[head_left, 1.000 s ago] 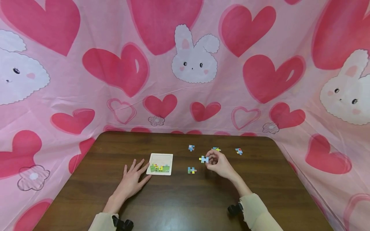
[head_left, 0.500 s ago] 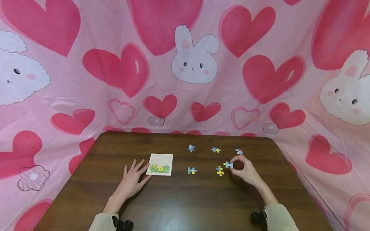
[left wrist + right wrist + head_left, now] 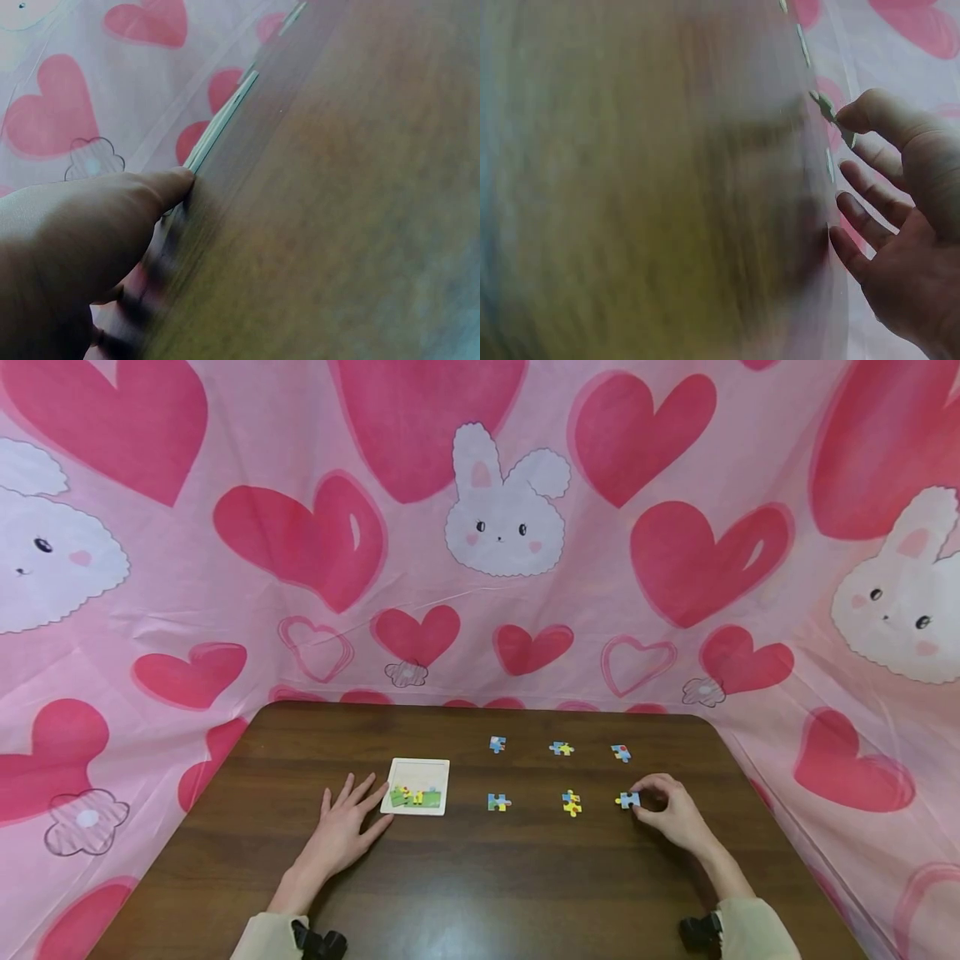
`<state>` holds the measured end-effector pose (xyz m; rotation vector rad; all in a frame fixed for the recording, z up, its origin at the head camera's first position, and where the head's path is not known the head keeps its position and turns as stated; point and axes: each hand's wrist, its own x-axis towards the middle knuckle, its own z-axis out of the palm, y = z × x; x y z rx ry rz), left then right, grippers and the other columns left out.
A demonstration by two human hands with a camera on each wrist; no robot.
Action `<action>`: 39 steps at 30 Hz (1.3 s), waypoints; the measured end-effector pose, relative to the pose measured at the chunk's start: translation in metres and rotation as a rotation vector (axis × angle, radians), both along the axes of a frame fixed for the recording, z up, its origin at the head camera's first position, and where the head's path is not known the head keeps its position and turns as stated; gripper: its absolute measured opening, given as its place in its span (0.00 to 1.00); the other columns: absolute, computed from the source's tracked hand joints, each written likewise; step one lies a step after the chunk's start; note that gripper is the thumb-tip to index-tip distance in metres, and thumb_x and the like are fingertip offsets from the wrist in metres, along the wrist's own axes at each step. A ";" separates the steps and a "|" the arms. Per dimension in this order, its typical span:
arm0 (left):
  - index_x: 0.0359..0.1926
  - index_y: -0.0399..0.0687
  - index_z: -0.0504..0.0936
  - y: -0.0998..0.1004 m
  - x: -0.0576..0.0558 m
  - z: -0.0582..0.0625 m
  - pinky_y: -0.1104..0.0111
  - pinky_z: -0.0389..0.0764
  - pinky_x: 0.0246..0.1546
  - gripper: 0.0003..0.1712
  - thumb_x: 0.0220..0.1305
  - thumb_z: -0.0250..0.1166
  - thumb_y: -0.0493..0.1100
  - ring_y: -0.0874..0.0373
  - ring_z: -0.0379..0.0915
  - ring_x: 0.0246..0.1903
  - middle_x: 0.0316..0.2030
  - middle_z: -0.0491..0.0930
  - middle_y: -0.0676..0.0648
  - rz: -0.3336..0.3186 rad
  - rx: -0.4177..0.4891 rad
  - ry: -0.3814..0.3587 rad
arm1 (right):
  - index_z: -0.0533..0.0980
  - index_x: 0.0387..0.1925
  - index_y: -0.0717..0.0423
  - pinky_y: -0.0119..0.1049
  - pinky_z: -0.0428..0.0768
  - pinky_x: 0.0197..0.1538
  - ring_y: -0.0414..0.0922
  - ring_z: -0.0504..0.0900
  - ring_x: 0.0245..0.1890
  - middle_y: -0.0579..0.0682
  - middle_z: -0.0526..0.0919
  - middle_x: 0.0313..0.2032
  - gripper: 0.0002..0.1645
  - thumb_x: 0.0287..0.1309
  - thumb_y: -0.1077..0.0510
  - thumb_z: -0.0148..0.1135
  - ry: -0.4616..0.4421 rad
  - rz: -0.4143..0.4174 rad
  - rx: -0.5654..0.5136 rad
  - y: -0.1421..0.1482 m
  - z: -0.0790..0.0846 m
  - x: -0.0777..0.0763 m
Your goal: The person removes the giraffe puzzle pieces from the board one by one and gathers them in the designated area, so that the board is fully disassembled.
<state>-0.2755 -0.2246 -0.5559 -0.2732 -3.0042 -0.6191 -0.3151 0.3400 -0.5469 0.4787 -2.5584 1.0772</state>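
My right hand (image 3: pixel 675 817) pinches a light-blue jigsaw piece (image 3: pixel 627 800) with a yellow tab between thumb and index finger, at the right of the table. In the right wrist view this jigsaw piece (image 3: pixel 825 106) is tilted, just above the tabletop, the other fingers spread below. My left hand (image 3: pixel 341 828) lies flat with fingers spread, thumb and fingertips touching the left side of a white-framed puzzle tray (image 3: pixel 417 772). Green and yellow pieces fill the tray's lower part. The left wrist view has the thumb (image 3: pixel 169 187) against the tray's edge (image 3: pixel 223 118).
Loose jigsaw pieces lie in two rows right of the tray: a back-left piece (image 3: pixel 497 744), back-middle piece (image 3: pixel 561 748), back-right piece (image 3: pixel 621 752), front-left piece (image 3: pixel 498 802) and yellow front-middle piece (image 3: pixel 572 803). A pink heart-and-bunny cloth (image 3: pixel 465 602) hangs behind the brown table (image 3: pixel 465 877).
My right hand has carried the blue jigsaw piece rightward and down toward the front row's right end, uncovering the back-middle and yellow front-middle pieces. My left hand stays still.
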 end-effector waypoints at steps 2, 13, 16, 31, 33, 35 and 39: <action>0.81 0.49 0.74 0.000 0.000 -0.001 0.18 0.45 0.77 0.38 0.77 0.69 0.57 0.24 0.50 0.85 0.82 0.67 0.33 -0.002 0.001 0.001 | 0.88 0.39 0.57 0.28 0.76 0.48 0.40 0.78 0.47 0.57 0.87 0.45 0.16 0.48 0.70 0.83 -0.010 -0.030 0.041 0.004 -0.001 0.002; 0.80 0.48 0.74 0.000 0.001 -0.002 0.17 0.45 0.77 0.38 0.77 0.70 0.56 0.23 0.50 0.84 0.82 0.67 0.32 -0.007 0.021 0.008 | 0.88 0.43 0.57 0.38 0.72 0.51 0.59 0.79 0.51 0.60 0.87 0.50 0.17 0.49 0.70 0.83 -0.044 -0.083 0.156 0.013 -0.002 0.007; 0.80 0.48 0.74 0.000 0.001 -0.002 0.17 0.45 0.77 0.38 0.77 0.70 0.56 0.23 0.50 0.84 0.82 0.67 0.32 -0.007 0.023 0.018 | 0.88 0.46 0.60 0.38 0.76 0.50 0.59 0.80 0.49 0.62 0.87 0.49 0.21 0.49 0.68 0.84 -0.036 -0.089 0.173 0.011 0.002 0.009; 0.80 0.47 0.75 -0.002 -0.002 0.000 0.18 0.45 0.77 0.38 0.76 0.70 0.56 0.22 0.50 0.84 0.82 0.67 0.32 -0.004 0.026 0.036 | 0.80 0.64 0.63 0.52 0.86 0.58 0.57 0.86 0.55 0.59 0.86 0.53 0.34 0.58 0.63 0.83 0.008 0.062 0.031 -0.065 0.006 -0.007; 0.80 0.47 0.75 -0.002 -0.002 -0.001 0.18 0.45 0.77 0.38 0.76 0.70 0.56 0.22 0.50 0.84 0.82 0.67 0.32 -0.004 0.027 0.034 | 0.80 0.65 0.62 0.48 0.85 0.58 0.55 0.86 0.54 0.58 0.87 0.53 0.34 0.57 0.62 0.84 0.010 0.105 0.025 -0.083 0.006 -0.009; 0.79 0.47 0.75 -0.002 -0.002 -0.002 0.18 0.44 0.77 0.38 0.76 0.70 0.56 0.22 0.50 0.84 0.82 0.67 0.32 -0.005 0.029 0.031 | 0.80 0.65 0.62 0.48 0.87 0.58 0.55 0.85 0.54 0.58 0.86 0.53 0.35 0.57 0.62 0.84 0.005 0.150 0.008 -0.100 0.004 -0.013; 0.79 0.47 0.75 -0.003 -0.002 -0.003 0.18 0.44 0.77 0.38 0.76 0.70 0.55 0.22 0.50 0.84 0.81 0.67 0.32 -0.008 0.034 0.027 | 0.80 0.65 0.64 0.55 0.87 0.59 0.57 0.86 0.54 0.60 0.86 0.54 0.35 0.57 0.63 0.84 -0.067 0.179 0.023 -0.144 0.017 -0.006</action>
